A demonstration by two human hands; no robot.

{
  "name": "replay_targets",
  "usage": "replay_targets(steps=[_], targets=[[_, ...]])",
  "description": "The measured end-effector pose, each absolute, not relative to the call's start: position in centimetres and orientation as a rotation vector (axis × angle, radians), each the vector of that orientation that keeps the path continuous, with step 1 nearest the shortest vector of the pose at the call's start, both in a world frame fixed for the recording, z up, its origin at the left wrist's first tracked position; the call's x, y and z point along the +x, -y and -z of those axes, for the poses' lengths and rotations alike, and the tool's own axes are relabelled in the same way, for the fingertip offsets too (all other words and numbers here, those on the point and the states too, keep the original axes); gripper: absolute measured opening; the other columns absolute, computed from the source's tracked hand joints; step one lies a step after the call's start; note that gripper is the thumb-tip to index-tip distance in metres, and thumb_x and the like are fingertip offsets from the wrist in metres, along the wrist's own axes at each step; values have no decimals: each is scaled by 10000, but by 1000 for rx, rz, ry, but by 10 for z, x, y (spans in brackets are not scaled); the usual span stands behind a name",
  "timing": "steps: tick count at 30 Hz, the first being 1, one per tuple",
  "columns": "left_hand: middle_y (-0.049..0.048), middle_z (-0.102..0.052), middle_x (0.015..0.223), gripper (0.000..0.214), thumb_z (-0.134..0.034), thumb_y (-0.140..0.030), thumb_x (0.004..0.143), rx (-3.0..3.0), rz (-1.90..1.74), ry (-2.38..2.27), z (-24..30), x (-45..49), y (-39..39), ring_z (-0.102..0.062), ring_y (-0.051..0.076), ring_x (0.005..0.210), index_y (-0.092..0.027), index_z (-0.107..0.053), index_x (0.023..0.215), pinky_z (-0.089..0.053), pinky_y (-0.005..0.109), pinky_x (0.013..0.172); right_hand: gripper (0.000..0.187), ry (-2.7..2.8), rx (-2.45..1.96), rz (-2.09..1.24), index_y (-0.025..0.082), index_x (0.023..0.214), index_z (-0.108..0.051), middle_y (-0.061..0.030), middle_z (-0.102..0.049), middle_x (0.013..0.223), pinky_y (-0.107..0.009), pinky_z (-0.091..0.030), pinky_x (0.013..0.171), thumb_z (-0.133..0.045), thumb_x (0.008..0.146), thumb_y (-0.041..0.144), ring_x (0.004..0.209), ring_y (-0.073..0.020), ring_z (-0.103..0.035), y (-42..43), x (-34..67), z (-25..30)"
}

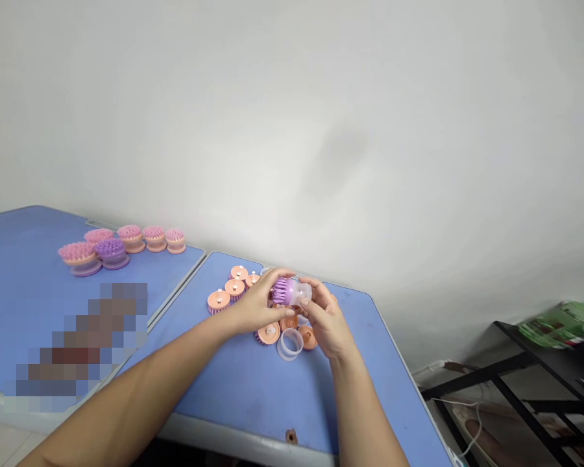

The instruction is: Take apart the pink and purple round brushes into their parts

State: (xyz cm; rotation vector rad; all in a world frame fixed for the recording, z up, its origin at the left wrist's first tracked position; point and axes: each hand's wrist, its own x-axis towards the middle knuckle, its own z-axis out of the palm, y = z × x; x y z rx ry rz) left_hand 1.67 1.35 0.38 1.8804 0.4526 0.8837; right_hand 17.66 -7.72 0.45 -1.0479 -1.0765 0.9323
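Observation:
Above the right-hand blue table, my two hands hold a small scrub brush between them, tilted on its side. My left hand (257,306) is closed around the end with purple bristles (281,292). Fingers of my right hand (329,322) grip its translucent plastic cup (300,293), which sits against the bristle head. Below lie brush heads with peach tops and white pegs, such as this brush head (219,300) and another brush head (268,333). Near my right wrist are a clear plastic ring (290,344) and an orange domed cap (308,337). My hands partly cover other pieces.
Several pink-bristled brushes (130,238) and a purple brush (111,253) stand on the left blue table (10,259), beyond a seam. A pixelated patch hides part of that table. A wall rises behind. At right is a black rack (491,383) with a green plastic bag (562,324).

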Motion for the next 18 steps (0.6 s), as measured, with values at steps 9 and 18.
replay_targets(steps=[9,18], targets=[[-27,-557,572,519,-561,-709,793,1510,-684,-608,-8,22,-13,-538,128,439,-192,-516,771,-404,241,434,344,1164,-1006,-854,289,1014,-631,-15,-657,1107,-351,-503,865,-741,696,218,995,-206,-618,79,174,-7],[-1,-607,699,486,-672,-634,769,1025,-799,-445,-8,16,-30,-545,84,541,-165,-560,836,-411,185,476,523,713,-1280,-388,272,1224,-587,-36,-609,1033,-330,-482,704,-663,753,485,713,-154,-560,78,227,-6]])
